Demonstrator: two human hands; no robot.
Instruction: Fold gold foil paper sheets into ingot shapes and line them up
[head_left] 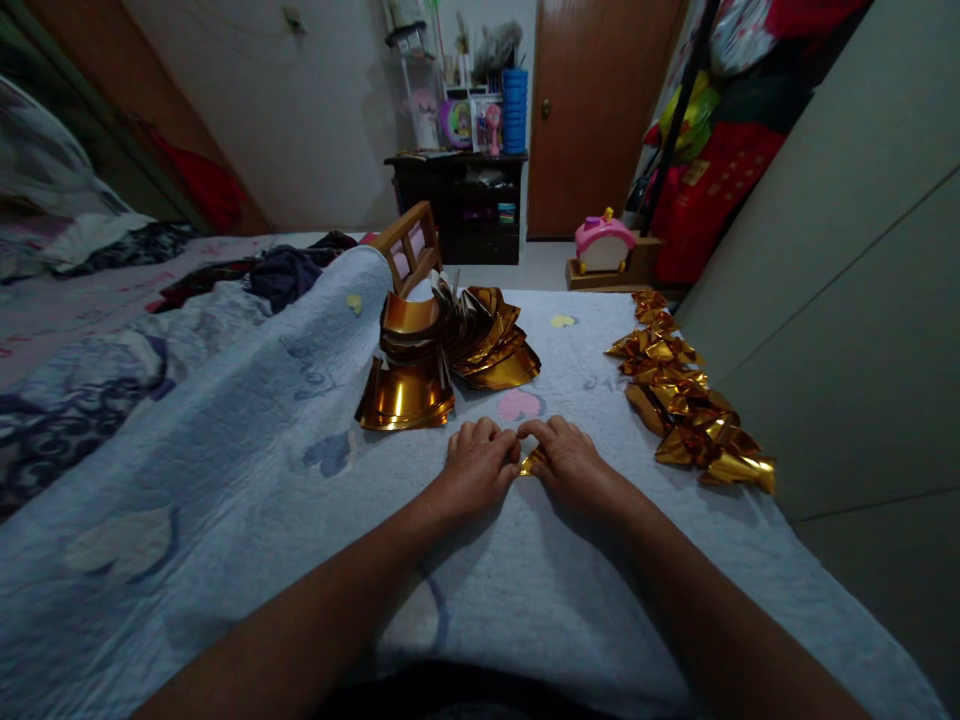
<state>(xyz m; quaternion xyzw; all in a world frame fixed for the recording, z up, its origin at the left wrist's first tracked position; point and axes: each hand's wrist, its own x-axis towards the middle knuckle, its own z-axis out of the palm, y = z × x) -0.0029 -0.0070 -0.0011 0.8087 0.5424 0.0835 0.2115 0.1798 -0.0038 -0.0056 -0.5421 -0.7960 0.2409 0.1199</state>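
Note:
A small piece of gold foil paper (531,462) lies between my two hands, low over the bed cover. My right hand (571,462) has its fingers curled and closed on the foil. On the other side, my left hand (481,464) is closed too, its fingertips meeting the foil's left edge; the fingers cover most of the piece. Curved stacks of flat gold foil sheets (409,393) are spread beyond my left hand. Off to the right runs a row of folded gold foil pieces (694,420).
A pale blue quilted cover (495,610) lies under everything. Rumpled clothes (277,275) are at the left. A pale cabinet (847,330) borders the right side. Farther back stand a pink toy (604,243), a dark shelf (461,205) and a wooden door (600,120).

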